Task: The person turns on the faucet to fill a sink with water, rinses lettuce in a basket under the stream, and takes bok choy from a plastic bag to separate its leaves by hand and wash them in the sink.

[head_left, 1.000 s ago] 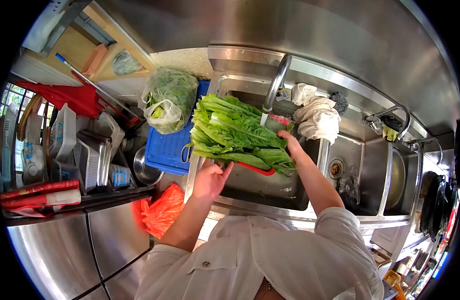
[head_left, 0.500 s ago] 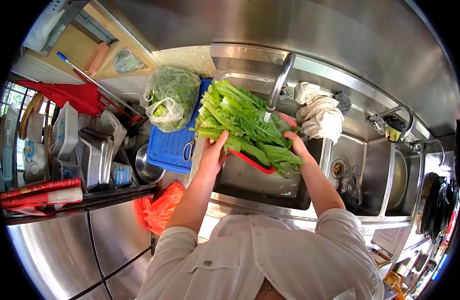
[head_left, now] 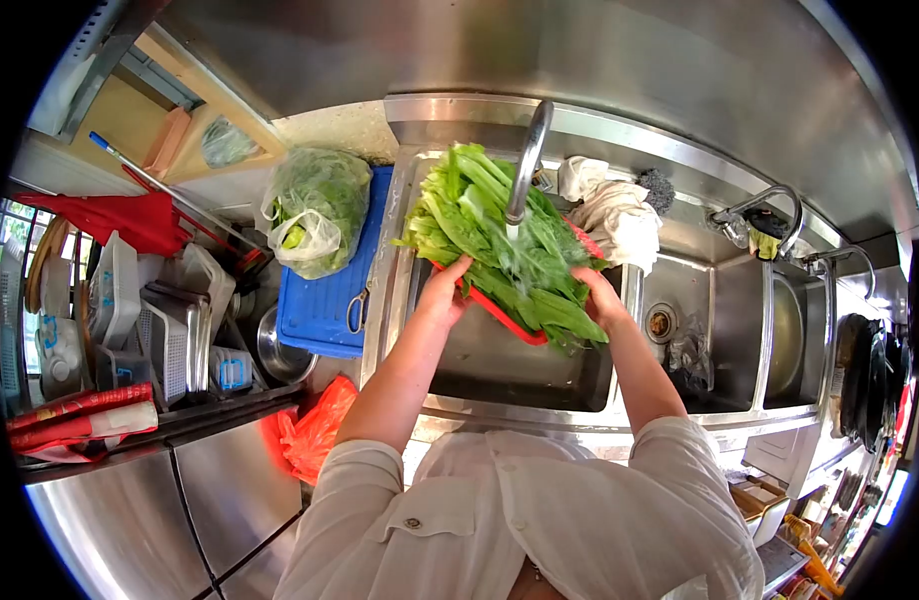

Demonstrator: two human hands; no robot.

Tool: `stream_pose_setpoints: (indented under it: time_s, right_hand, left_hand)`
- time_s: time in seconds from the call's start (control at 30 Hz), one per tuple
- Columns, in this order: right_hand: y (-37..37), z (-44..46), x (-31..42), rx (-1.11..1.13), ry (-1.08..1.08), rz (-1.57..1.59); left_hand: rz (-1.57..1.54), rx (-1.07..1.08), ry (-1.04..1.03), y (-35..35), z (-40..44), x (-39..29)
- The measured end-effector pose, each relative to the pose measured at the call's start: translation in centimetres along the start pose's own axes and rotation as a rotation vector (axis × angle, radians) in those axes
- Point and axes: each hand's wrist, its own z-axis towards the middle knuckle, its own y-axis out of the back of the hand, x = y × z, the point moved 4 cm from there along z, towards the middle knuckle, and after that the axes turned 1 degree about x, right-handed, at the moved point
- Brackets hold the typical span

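Note:
Long leafy greens (head_left: 485,215) lie heaped over a red basket (head_left: 507,322) above the left sink basin, hiding most of it. My left hand (head_left: 445,290) is closed on the basket's near left side, thumb over the edge by the leaves. On the right side, my right hand (head_left: 602,297) grips the basket, its fingers partly covered by leaves. Water runs from the curved tap (head_left: 525,170) onto the middle of the greens and splashes.
Left of the sink, a plastic bag of greens (head_left: 318,205) and scissors (head_left: 357,312) rest on a blue lid (head_left: 325,320). White cloths (head_left: 620,225) lie behind the basin divider. More basins with taps (head_left: 795,215) stretch right. An orange-red bag (head_left: 320,430) hangs at the lower left.
The basket of greens has moved right and away from me under the tap. The stream now lands in the middle of the leaves. Both hands keep their hold, and the view has shifted slightly.

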Motion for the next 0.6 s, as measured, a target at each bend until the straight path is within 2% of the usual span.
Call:
stream_pose_setpoints:
  time_s: [0.17,0.23,0.3,0.33,0.37,0.43,0.5,0.57,0.6]
  right_hand:
    - [2.0,-1.8,-0.4,-0.06,-0.049,0.001]
    - [2.6,-2.3,-0.2,-0.102,-0.079,-0.078]
    - [0.8,-4.4,1.9,-0.202,-0.061,-0.285]
    - [2.4,-2.3,1.3,-0.088,0.235,-0.222]
    - [2.2,-2.1,1.7,-0.09,0.235,-0.221]
    - [0.2,-3.0,4.9,-0.453,0.765,-0.887]
    - [-5.5,-3.5,6.4,-0.383,0.793,-1.051]
    - [-10.0,-2.1,6.1,-0.285,1.016,-1.373]
    - [-11.6,-1.5,5.2,-0.255,1.008,-1.426]
  left_hand:
    - [0.039,0.001,-0.008,-1.5,-1.8,1.8]
    - [0.01,-0.03,-0.028,-1.4,-2.9,2.4]
    - [-0.015,0.034,-0.051,-0.6,-2.7,3.2]
    - [-0.031,0.035,-0.055,0.0,-2.6,3.6]
    - [-0.048,0.036,-0.062,0.3,-2.7,3.6]
    - [-0.039,0.04,-0.091,0.8,-3.0,3.4]
    - [-0.001,0.131,-0.186,1.3,-2.7,3.3]
    - [-0.059,0.111,-0.179,0.9,-2.9,3.2]
    - [-0.117,0.09,-0.171,0.8,-3.1,3.3]
